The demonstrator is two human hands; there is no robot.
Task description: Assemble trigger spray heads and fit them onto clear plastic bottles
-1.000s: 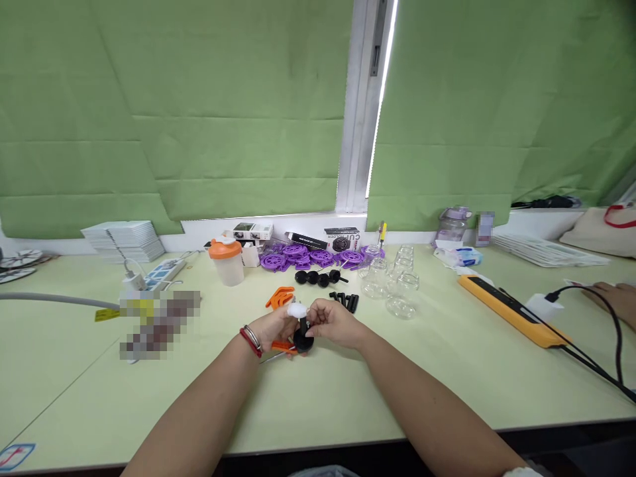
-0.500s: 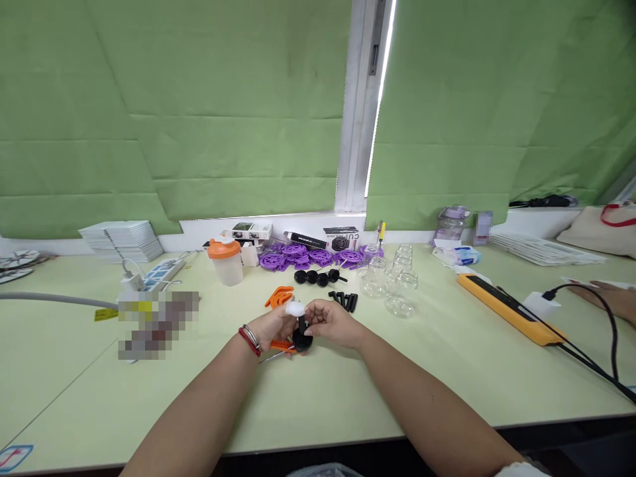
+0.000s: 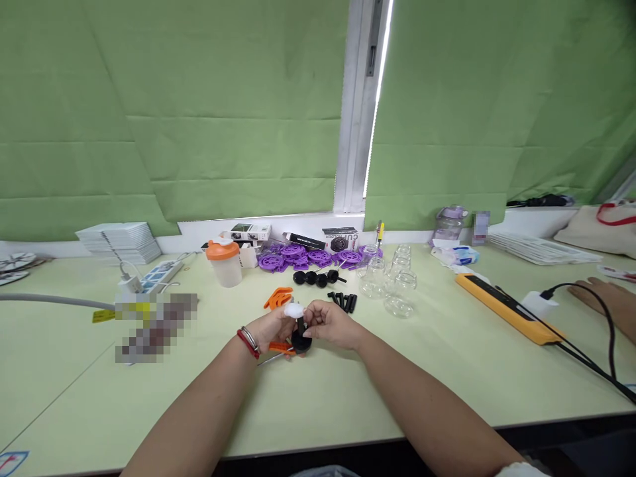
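I see left hand point(image 3: 271, 326) curled, fingers closed around small black part point(image 3: 301, 336) with white cap point(image 3: 293, 309) on top. Right hand point(image 3: 332, 324) closed too, fingertips pinching black stem just beside cap. Hands nearly touching, low over green table point(image 3: 447, 371), at middle. Orange pieces point(image 3: 278, 297) just behind left hand; black pegs point(image 3: 344, 301) near right hand; glass jars point(image 3: 392, 288) further right.
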